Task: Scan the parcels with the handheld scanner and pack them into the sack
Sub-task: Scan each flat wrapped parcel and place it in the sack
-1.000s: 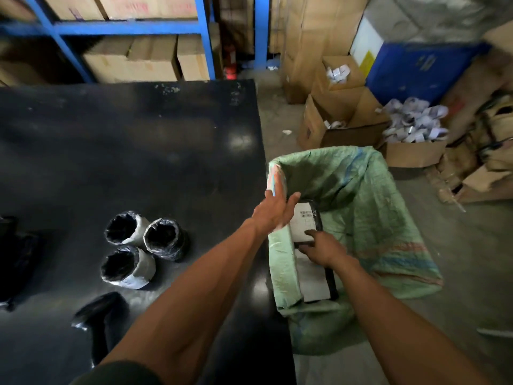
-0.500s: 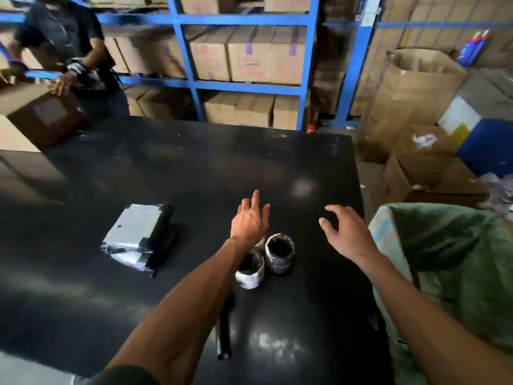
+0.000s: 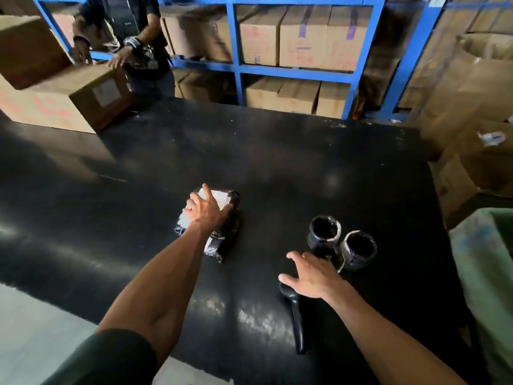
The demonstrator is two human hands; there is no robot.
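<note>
Left hand [image 3: 206, 211]: laid with spread fingers on the wrapped parcel [image 3: 219, 218] beneath it.
Right hand [image 3: 312, 275]: held open, nothing gripped, over the scanner [image 3: 297, 318].

One flat parcel [image 3: 219, 218], two rolls [image 3: 324, 234] visible, one scanner [image 3: 297, 318]
</note>
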